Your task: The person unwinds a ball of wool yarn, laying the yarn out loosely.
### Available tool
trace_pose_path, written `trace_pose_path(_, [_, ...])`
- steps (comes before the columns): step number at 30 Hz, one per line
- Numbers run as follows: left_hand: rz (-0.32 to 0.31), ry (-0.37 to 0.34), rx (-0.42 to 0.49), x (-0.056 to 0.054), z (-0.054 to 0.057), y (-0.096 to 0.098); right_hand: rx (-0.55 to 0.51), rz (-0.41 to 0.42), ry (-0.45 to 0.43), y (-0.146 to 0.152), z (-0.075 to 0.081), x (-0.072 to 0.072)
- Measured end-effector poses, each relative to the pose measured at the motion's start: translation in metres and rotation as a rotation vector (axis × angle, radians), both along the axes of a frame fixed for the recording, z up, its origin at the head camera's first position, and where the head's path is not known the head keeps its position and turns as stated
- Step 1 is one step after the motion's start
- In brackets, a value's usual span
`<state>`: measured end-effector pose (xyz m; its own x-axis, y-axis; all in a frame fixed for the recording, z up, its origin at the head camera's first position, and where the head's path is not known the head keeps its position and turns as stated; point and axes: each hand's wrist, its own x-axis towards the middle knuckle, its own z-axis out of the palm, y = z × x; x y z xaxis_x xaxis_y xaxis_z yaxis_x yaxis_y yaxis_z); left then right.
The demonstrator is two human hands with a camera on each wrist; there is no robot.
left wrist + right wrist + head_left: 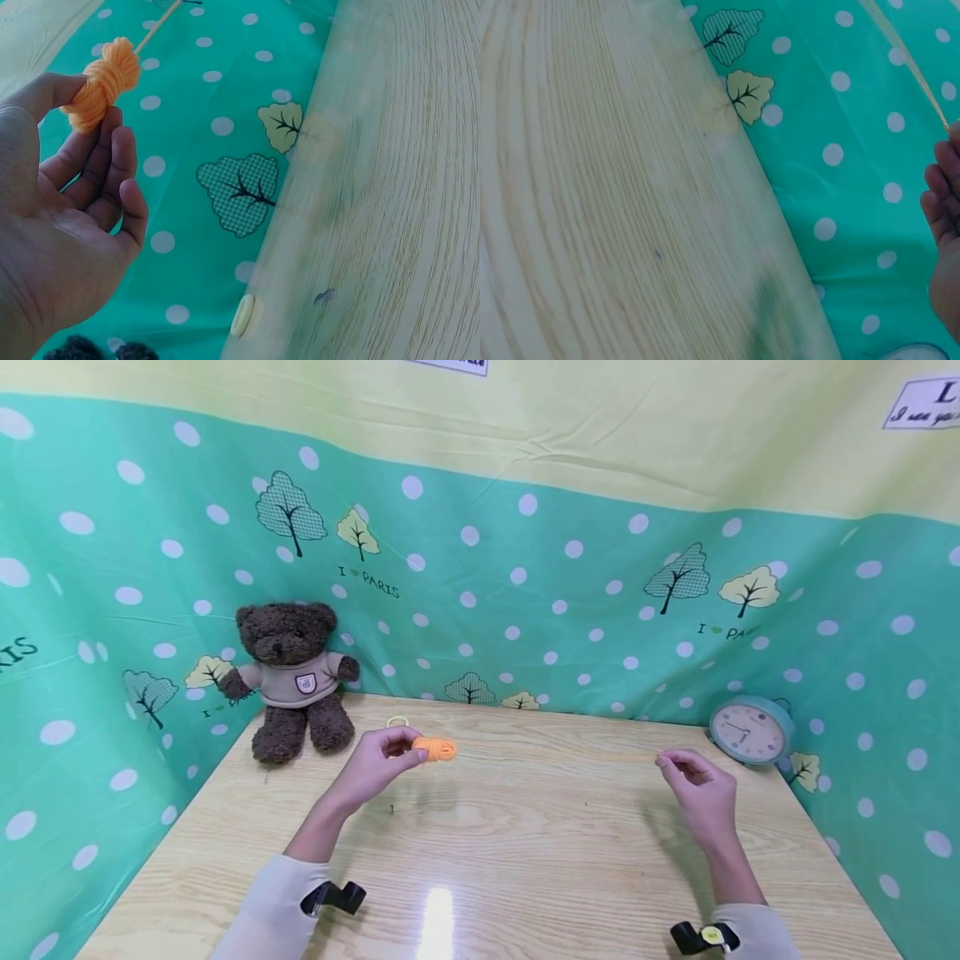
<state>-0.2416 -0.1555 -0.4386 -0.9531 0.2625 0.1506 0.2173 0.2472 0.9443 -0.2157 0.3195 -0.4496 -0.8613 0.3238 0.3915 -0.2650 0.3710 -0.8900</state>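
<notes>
Between thumb and fingers my left hand [378, 767] pinches a small orange bundle of yarn [437, 749], held above the table. The left wrist view shows the bundle of yarn [105, 82] wound about its middle, with a single strand [159, 28] running off its top. Far to the right, my right hand [701, 789] pinches the thin yarn strand [626, 758] at its fingertips. Only the edge of the right hand [946, 195] shows in the right wrist view, where the strand [919, 84] runs up and left from it.
A pale ring [397, 721] lies on the wooden table [525, 835] behind my left hand. A brown teddy bear [292, 681] sits at the back left, and a teal round clock [750, 731] stands at the back right. A green dotted curtain [495, 610] hangs around the table.
</notes>
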Motion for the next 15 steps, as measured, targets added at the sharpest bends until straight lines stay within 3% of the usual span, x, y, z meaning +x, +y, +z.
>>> trace_pose_path(15, [-0.012, 0.026, -0.016, 0.001, 0.000, -0.003, -0.010, -0.111, -0.110, 0.030, -0.003, 0.005])
